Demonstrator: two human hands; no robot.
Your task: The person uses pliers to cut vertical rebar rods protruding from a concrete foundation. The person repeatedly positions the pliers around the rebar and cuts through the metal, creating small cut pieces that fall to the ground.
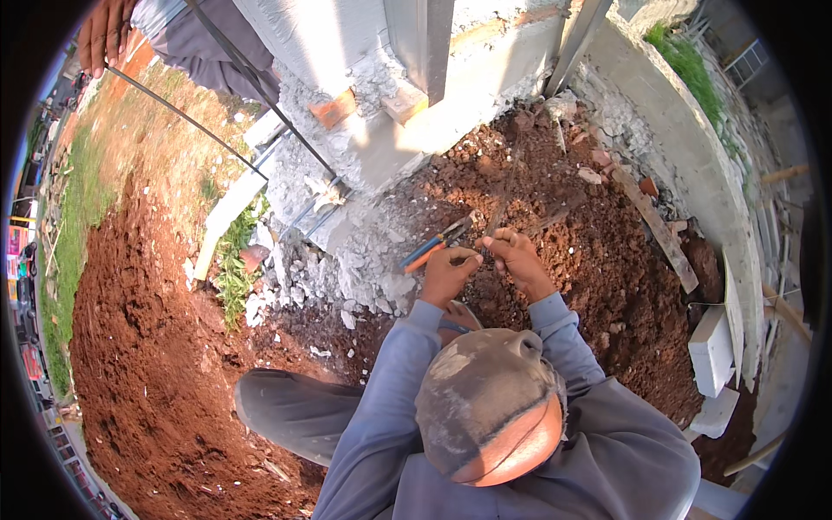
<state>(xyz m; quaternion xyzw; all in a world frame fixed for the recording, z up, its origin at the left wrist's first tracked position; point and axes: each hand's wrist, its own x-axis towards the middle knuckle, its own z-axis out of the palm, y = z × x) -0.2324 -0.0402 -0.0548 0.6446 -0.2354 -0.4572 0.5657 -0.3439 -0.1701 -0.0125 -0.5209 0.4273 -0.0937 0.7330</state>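
My right hand pinches a thin bundle of dark tie wire, whose strands run up over the soil. Just left of it, my left hand has thumb and forefinger pinched at the near end of the wire, where the fingers hide most of it. Beside the left hand are pincers with one blue and one orange handle, jaws towards the upper right. Whether the hand touches them is unclear. A concrete footing with steel bars tied at its corner is ahead on the left.
Another person's hand holds a thin steel rod at upper left. A dusty cap shows low between the sleeves. Metal posts stand against the wall ahead. A wooden plank and white blocks lie right, beside a curved-looking concrete beam.
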